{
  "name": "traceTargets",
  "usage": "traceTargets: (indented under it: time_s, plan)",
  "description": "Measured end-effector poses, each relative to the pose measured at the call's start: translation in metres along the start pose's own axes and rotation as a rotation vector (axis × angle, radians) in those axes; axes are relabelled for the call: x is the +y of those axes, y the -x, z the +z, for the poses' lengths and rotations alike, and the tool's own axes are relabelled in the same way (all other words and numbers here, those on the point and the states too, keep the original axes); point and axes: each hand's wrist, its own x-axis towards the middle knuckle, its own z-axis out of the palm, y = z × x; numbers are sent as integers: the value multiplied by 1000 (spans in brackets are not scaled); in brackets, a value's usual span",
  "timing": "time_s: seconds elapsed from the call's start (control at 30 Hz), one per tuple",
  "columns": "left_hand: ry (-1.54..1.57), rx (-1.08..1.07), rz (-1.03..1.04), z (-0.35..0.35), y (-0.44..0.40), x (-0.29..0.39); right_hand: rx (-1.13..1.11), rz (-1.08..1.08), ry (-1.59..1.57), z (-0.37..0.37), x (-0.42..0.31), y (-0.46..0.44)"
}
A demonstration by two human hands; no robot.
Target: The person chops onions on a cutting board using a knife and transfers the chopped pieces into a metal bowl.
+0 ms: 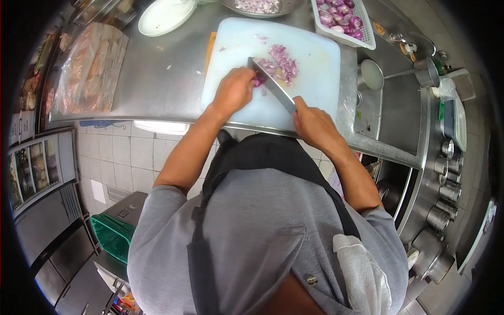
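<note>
My right hand [315, 125] is closed round the handle of a kitchen knife [274, 86], whose blade slants up and left across the white cutting board [320, 68]. On the blade's left side my left hand [234, 92] has its fingers curled over a piece of red onion [258, 82], mostly hidden by the fingers. Chopped red onion [284, 63] lies in a loose heap beyond the blade, with a few bits scattered over the board.
Behind the board are a metal bowl of chopped onion [286, 10], a white basket [336, 38] of peeled onions and a white plate [160, 23]. A plastic-wrapped bundle [89, 68] sits at the left. To the right, a round container [370, 74] stands in the sink [362, 113].
</note>
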Motion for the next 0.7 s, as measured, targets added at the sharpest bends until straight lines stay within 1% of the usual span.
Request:
traceTargets:
  time_s: [0.13,0.17,0.27,0.37,0.47,0.57,0.7]
  plan:
    - [-8,18,30,0,6,1,37,-9,-68,3,-7,5]
    - [-4,29,35,1,7,1,-21,23,-37,9,-4,0]
    - [10,44,51,-2,8,3,-34,16,-44,-2,-5,0]
    - [1,70,86,2,10,0,11,-2,-73,5,-8,4]
    - [-12,74,110,1,12,1,-18,3,-50,14,2,-3]
    - [-56,47,108,0,15,0,-46,6,-42,-8,-15,2]
    - [-35,42,105,-1,20,1,-60,18,-23,13,-3,-4]
